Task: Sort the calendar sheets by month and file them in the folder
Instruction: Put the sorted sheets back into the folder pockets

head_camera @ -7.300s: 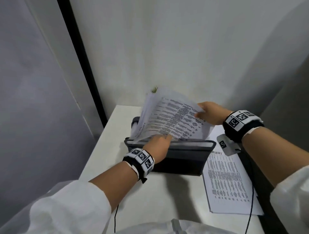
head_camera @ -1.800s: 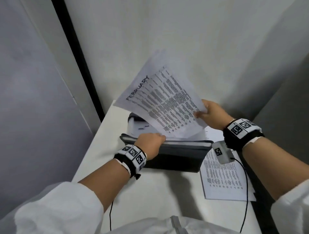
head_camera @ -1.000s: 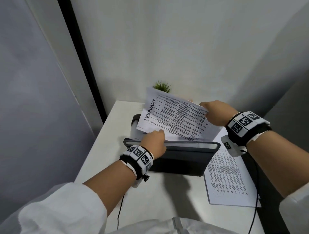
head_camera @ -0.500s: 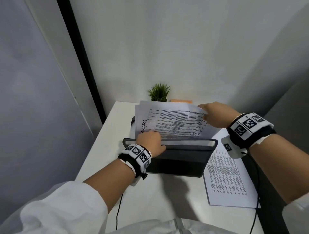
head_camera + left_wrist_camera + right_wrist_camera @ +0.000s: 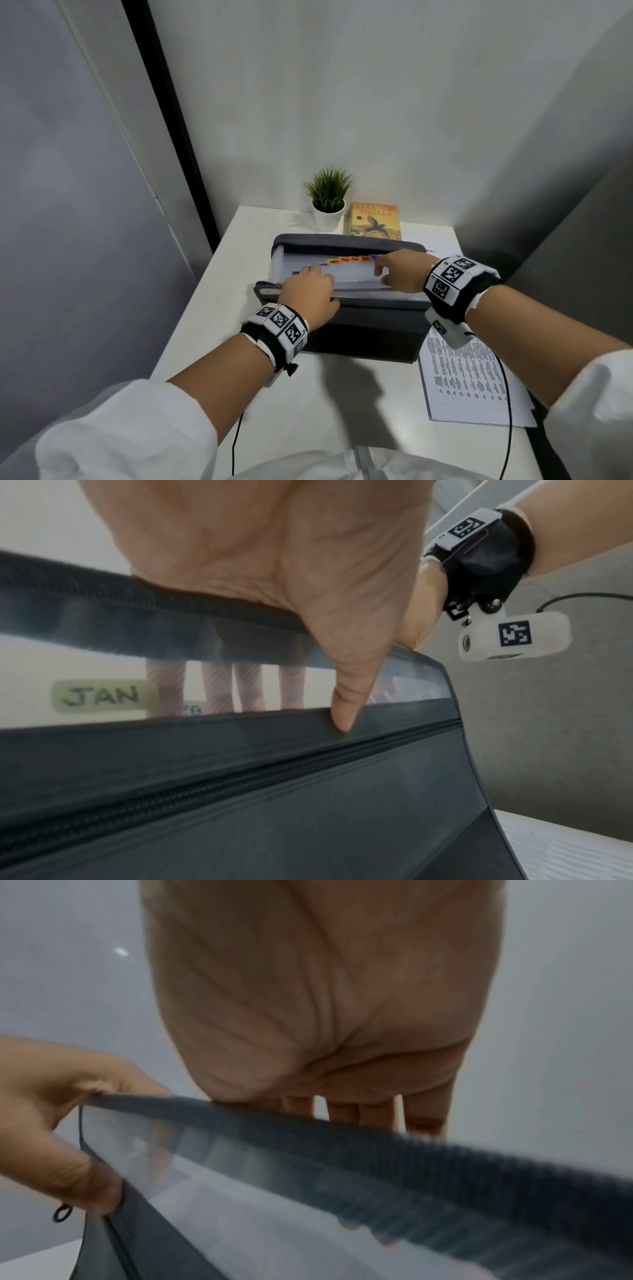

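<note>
A grey expanding folder (image 5: 359,329) stands open in the middle of the white table. Coloured month tabs (image 5: 346,260) reading MAY, JUN, JUL show along its dividers. My left hand (image 5: 308,291) grips the folder's front wall (image 5: 308,804): thumb (image 5: 342,710) outside, fingers inside behind the translucent strip beside a JAN label (image 5: 103,696). My right hand (image 5: 397,270) reaches into the top with straight fingers (image 5: 342,1110) resting on a white sheet (image 5: 349,274) that sits low in a front pocket. Printed calendar sheets (image 5: 472,380) lie flat to the folder's right.
A small potted plant (image 5: 328,202) and an orange book (image 5: 375,221) stand behind the folder against the wall. Another paper edge (image 5: 436,245) shows at the back right. Wrist-camera cables (image 5: 236,445) hang over the table's near edge (image 5: 191,346).
The FEBRUARY sheet that my right hand held up has come down into the folder. My right hand followed it down to the folder's top. My left hand stayed on the front wall.
</note>
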